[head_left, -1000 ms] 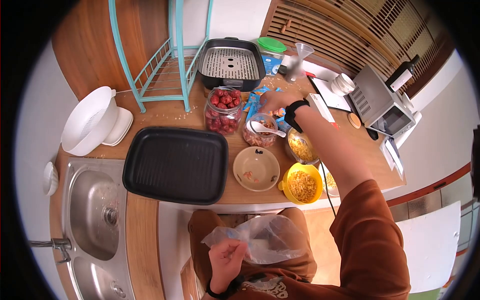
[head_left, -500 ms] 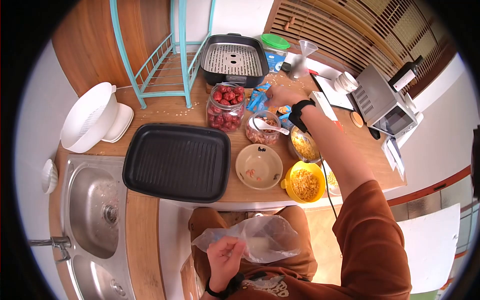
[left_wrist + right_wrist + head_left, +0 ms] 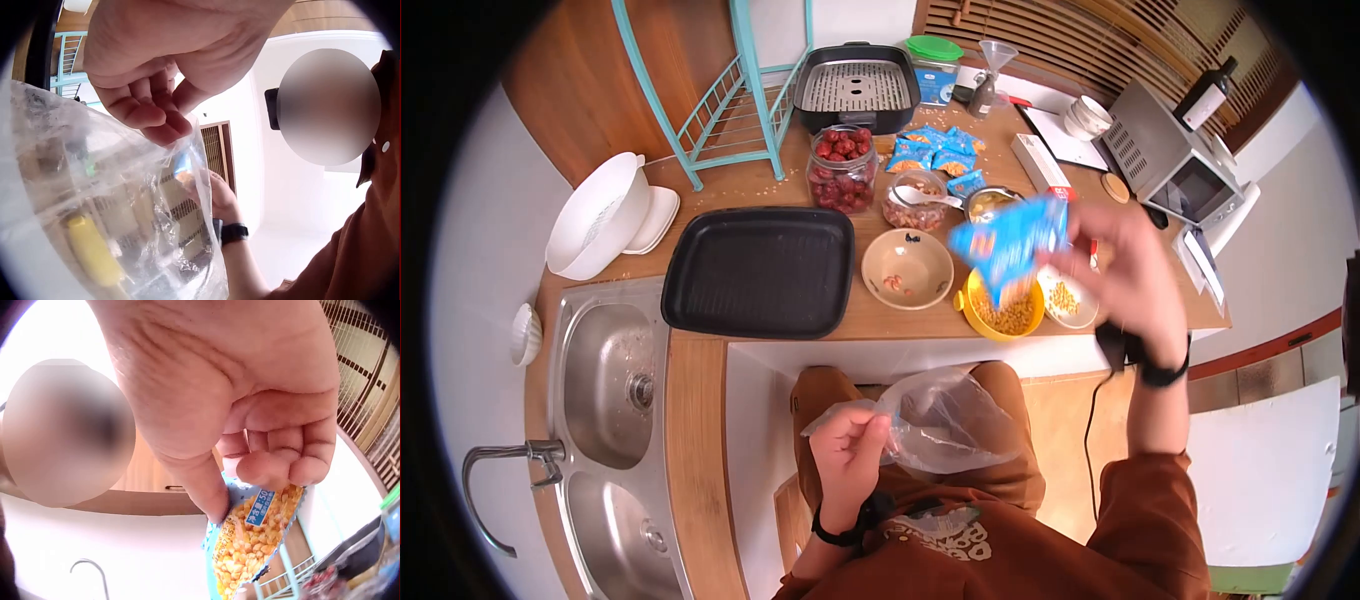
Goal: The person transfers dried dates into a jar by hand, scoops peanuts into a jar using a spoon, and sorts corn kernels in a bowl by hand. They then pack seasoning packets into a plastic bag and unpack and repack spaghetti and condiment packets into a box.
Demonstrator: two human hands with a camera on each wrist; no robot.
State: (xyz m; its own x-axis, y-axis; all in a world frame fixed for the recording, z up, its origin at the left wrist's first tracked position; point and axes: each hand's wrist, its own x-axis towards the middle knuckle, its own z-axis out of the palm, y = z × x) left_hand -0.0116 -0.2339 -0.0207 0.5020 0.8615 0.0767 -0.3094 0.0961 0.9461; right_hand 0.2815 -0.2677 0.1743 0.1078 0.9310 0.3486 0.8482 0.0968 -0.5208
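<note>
My right hand (image 3: 1128, 275) pinches a small blue snack packet (image 3: 1012, 240) in the air above the yellow bowl (image 3: 998, 322) of corn kernels. In the right wrist view, golden kernels are printed on the packet (image 3: 253, 540), with the thumb and fingers at its upper edge. Over the lap, my left hand (image 3: 852, 455) pinches the edge of a clear plastic bag (image 3: 950, 425). The left wrist view shows this bag (image 3: 140, 219) spreading below the fingertips. Several more blue packets (image 3: 910, 155) lie in a loose pile on the counter behind the jar of nuts (image 3: 915, 205).
A black grill pan (image 3: 758, 270) sits beside the sink (image 3: 612, 380). A beige bowl (image 3: 908, 268) holds a few reddish bits. Behind them stand a jar of red-wrapped balls (image 3: 842, 175), a steamer pan (image 3: 858, 95) and a turquoise rack (image 3: 745, 100). A microwave (image 3: 1175, 160) occupies the right side.
My right hand has come back from the packet pile toward me, bringing one blue packet over the yellow bowl. The left hand still pinches the bag over the lap.
</note>
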